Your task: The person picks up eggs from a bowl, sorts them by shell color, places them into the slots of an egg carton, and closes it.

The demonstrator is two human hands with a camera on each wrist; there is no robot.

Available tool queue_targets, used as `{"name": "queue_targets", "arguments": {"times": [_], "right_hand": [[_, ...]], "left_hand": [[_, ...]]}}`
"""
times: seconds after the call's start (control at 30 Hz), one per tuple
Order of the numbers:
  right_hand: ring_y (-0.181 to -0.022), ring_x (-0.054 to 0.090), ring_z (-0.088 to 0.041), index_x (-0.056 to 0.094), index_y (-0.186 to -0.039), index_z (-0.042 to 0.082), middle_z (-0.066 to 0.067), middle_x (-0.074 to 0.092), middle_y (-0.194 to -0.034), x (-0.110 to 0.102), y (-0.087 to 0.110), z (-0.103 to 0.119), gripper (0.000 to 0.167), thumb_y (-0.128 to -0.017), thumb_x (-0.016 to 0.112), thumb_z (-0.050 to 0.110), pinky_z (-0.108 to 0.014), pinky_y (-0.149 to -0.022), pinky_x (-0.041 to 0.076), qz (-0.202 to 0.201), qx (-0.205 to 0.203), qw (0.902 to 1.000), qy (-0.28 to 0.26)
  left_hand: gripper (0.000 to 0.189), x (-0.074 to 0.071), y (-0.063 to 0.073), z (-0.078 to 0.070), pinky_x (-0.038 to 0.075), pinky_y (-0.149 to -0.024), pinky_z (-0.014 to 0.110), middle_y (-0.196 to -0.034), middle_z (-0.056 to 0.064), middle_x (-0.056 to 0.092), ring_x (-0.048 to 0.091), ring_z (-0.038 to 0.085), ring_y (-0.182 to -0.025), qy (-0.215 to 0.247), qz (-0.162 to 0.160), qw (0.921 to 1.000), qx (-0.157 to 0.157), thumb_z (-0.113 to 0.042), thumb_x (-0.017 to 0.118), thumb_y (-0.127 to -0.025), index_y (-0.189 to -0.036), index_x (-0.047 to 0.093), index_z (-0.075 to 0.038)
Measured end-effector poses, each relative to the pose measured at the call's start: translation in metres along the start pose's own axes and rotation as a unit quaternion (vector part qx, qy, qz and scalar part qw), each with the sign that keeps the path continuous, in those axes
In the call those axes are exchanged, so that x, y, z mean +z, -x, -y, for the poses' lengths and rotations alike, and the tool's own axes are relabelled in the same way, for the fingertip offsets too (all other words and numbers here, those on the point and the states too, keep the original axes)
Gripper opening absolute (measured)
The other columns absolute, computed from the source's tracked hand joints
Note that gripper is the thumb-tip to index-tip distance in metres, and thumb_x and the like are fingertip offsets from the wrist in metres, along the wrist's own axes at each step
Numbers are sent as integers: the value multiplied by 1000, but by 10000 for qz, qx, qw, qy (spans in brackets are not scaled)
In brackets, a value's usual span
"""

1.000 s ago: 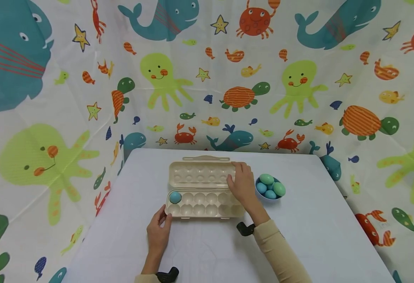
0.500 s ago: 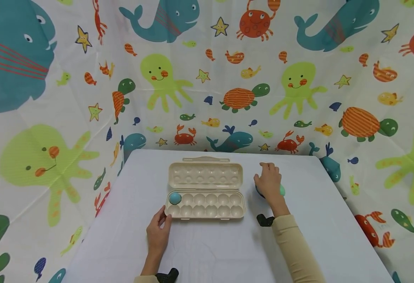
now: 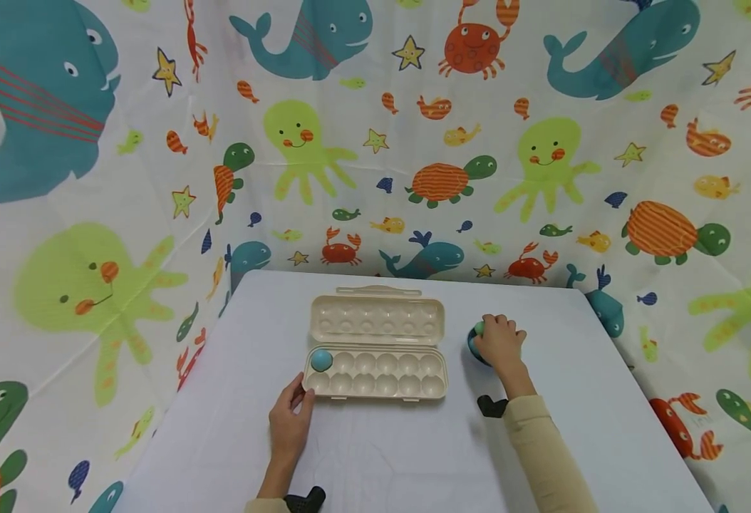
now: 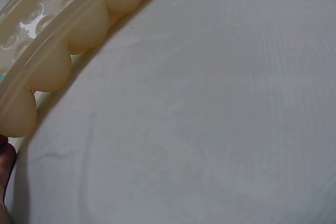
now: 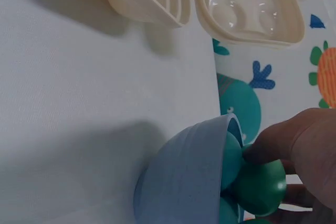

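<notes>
The beige egg carton lies with its lid folded back on the white table. A blue egg sits in the back-left cup. My left hand grips the carton's front-left corner; just a bit of it shows at the left wrist view's edge. At the pale blue bowl, my right hand holds a green egg between thumb and fingers, at the rim. More eggs, including a blue-green egg, lie inside the bowl, partly hidden by the hand in the head view.
A white cloth covers the table. Behind it and along both sides hangs a curtain printed with sea animals. The bowl stands to the right of the carton, with a gap between them.
My right hand has left the carton's lid, moved right to the bowl and taken hold of a green egg. The left hand stays at the carton's corner. The head view has shifted slightly.
</notes>
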State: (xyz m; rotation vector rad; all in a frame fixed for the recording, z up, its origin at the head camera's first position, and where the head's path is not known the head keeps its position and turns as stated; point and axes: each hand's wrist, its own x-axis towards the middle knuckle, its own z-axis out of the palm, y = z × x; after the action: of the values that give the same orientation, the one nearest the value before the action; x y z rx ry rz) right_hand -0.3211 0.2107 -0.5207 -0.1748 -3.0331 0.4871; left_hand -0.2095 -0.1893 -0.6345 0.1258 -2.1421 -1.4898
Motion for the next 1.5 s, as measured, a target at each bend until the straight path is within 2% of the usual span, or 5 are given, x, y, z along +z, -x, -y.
{"name": "queue_targets", "arguments": {"times": [0.2,0.57,1.0,1.3,1.5], "right_hand": [[-122,44,-49,51,-139,-2,-31,50,-137,2,-1,-3,49,-92,54,13,-71,-100,32,-23,-70,10000,-10],[-119,47,-48,52,-138,-1,-32,51,-134,1,0,-2,50,-92,60,16,-70,-97,34,-300,-175,9992,-176],[-116,49,-43,56,-134,-1,-26,50,-125,-1,13,49,52,-89,62,25,-63,-94,39,-1055,-603,9891,-828],[-103,55,-36,59,-127,1,-21,54,-119,22,35,102,44,-88,68,19,-52,-85,44,-1161,-1285,9705,-1679],[-95,59,-26,58,-124,1,-17,54,-117,42,53,137,41,-86,70,12,-41,-83,52,-994,-1874,9467,-2425]], "left_hand": [[41,1,0,0,50,-90,6,-124,25,68,69,37,-107,-45,-41,9999,106,-3,68,-92,-132,61,5],[42,0,-1,-1,45,-88,0,-126,23,67,69,34,-109,8,9,10000,-76,-5,69,-92,-133,60,4],[40,1,0,-2,47,-90,3,-125,22,68,69,35,-108,-140,-45,9999,-13,-5,67,-93,-132,62,3],[37,1,-1,2,44,-89,-1,-130,19,67,69,34,-111,-125,-91,9999,-2,-3,65,-94,-131,62,3],[35,3,0,0,40,-89,-5,-131,18,67,67,34,-113,-155,-83,9998,-113,-4,62,-96,-131,63,1]]}}
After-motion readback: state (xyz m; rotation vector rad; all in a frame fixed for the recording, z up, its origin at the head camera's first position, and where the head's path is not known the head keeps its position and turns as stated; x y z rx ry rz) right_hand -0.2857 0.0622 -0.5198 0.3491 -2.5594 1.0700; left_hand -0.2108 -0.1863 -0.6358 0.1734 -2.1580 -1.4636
